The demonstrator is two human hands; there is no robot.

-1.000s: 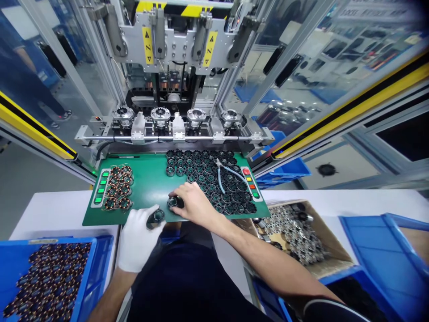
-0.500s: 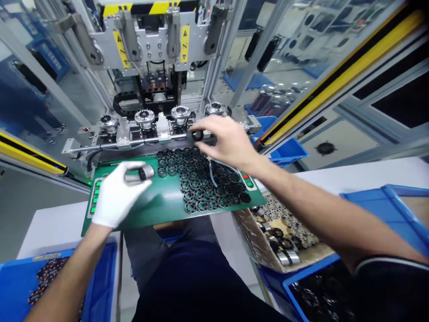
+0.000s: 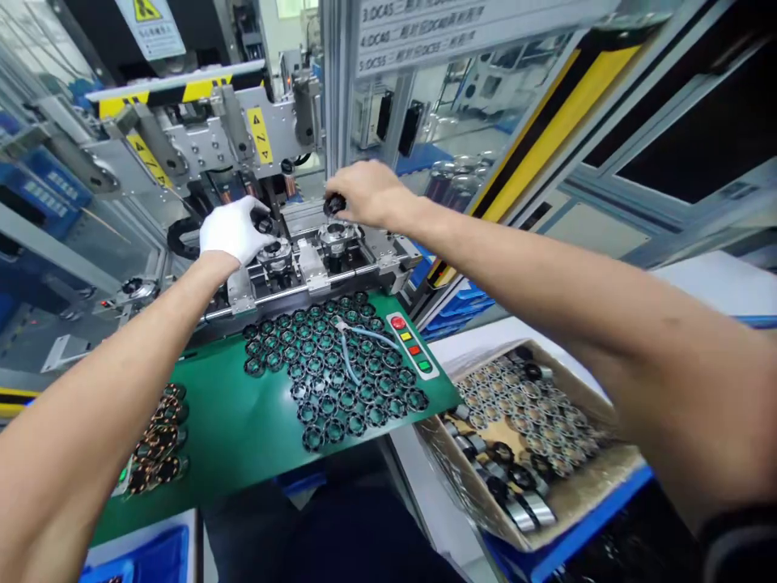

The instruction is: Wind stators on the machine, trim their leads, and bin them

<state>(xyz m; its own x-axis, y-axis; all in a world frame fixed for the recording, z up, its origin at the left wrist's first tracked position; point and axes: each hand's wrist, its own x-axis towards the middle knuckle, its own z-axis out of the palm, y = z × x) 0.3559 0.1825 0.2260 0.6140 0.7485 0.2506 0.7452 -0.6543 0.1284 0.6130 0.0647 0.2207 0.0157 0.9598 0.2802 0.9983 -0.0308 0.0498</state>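
My left hand [image 3: 231,231], in a white glove, is closed around a dark round part [image 3: 261,219] just above a metal fixture [image 3: 276,253] of the machine. The fingers partly hide that part. My bare right hand [image 3: 369,193] pinches a black ring-shaped part [image 3: 333,204] over the neighbouring metal fixture [image 3: 337,236]. A small gap shows between the ring and this fixture. Many similar black rings [image 3: 333,429] lie in rows on the green work surface [image 3: 243,445] below, with blue-handled pliers [image 3: 349,356] on top of them.
Copper-wound parts [image 3: 161,441] sit on the green surface at left. A button panel [image 3: 413,344] is at its right edge. A carton [image 3: 522,534] of metal cores stands at right. Machine clamps [image 3: 231,121] hang above the fixtures; a yellow-black post [image 3: 534,129] rises at right.
Both hands have moved forward to the fixtures, each with a part in its fingers. The left has left the space over the green surface. The view has swung to the right.
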